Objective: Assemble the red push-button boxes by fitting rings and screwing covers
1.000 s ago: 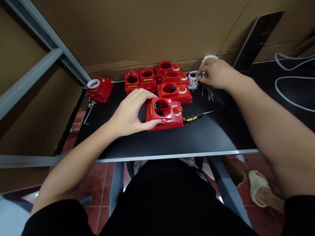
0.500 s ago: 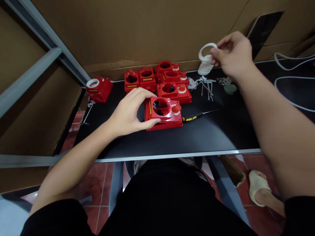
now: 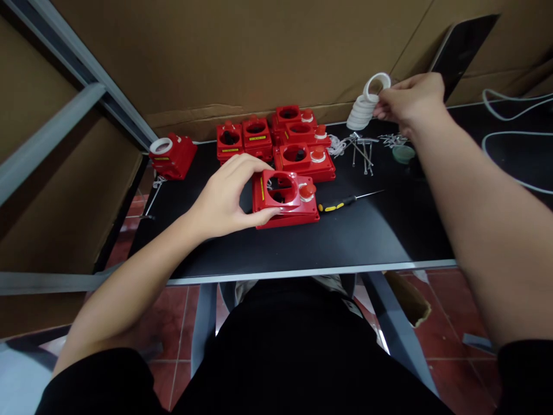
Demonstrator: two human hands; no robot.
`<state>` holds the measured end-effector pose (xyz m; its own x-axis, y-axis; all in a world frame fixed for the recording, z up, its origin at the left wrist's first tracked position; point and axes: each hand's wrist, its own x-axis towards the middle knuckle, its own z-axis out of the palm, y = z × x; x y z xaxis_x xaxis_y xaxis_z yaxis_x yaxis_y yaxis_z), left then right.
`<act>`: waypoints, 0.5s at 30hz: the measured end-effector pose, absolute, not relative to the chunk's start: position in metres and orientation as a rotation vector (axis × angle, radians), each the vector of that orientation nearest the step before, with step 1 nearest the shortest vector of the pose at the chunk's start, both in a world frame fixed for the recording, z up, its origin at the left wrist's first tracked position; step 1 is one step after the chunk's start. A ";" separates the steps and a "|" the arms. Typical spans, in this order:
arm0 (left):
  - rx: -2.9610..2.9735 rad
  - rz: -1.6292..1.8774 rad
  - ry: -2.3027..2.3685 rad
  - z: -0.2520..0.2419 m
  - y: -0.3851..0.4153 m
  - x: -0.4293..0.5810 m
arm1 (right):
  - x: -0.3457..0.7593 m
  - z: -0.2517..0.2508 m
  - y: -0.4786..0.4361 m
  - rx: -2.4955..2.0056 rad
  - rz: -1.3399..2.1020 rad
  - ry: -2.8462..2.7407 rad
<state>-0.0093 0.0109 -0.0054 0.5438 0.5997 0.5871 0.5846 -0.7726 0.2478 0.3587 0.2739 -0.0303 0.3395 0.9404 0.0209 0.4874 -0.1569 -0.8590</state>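
My left hand [image 3: 237,199] grips the left end of a red plastic box [image 3: 298,218], its thumb on the near side and its fingers over the far side. The box has a large round opening, a yellow label and a red round cap with white cord around it. Up at the right, my right hand [image 3: 415,98] pinches a white ring [image 3: 377,86], which is tilted over a leaning stack of similar white rings [image 3: 359,117]. Whether the held ring touches the stack I cannot tell. A screwdriver [image 3: 337,204] with a black and yellow handle lies just right of the box.
Behind stand several more red boxes [image 3: 306,167]; another red box [image 3: 184,155] with a white ring on top is at the far left. Long screws [image 3: 365,153], small screws [image 3: 393,140] and a greenish round dish [image 3: 403,154] lie right. A metal frame [image 3: 82,109] borders the left.
My right hand, with the white ring, has moved slightly right and lower, and the ring has turned. My left hand still holds the red box. The foot at lower right is gone from view.
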 end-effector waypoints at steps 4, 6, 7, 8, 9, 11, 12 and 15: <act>2.762 1.059 1.028 -0.004 0.009 -0.008 | 0.354 -0.021 0.260 -1.769 0.780 -1.219; 2.762 1.035 1.048 -0.004 0.008 -0.008 | 0.352 -0.016 0.252 -1.731 0.813 -1.206; 2.760 1.020 1.065 -0.004 0.007 -0.008 | 0.352 -0.014 0.248 -1.715 0.821 -1.197; 2.759 1.006 1.079 -0.004 0.007 -0.008 | 0.350 -0.012 0.245 -1.700 0.822 -1.186; 2.759 0.999 1.088 -0.004 0.007 -0.008 | 0.349 -0.011 0.241 -1.688 0.815 -1.175; 2.760 1.007 1.085 -0.004 0.007 -0.009 | 0.346 -0.008 0.235 -1.661 0.776 -1.155; 2.761 1.017 1.077 -0.004 0.007 -0.009 | 0.344 -0.007 0.232 -1.648 0.751 -1.150; 2.762 1.018 1.079 -0.003 0.007 -0.009 | 0.339 -0.003 0.224 -1.616 0.694 -1.178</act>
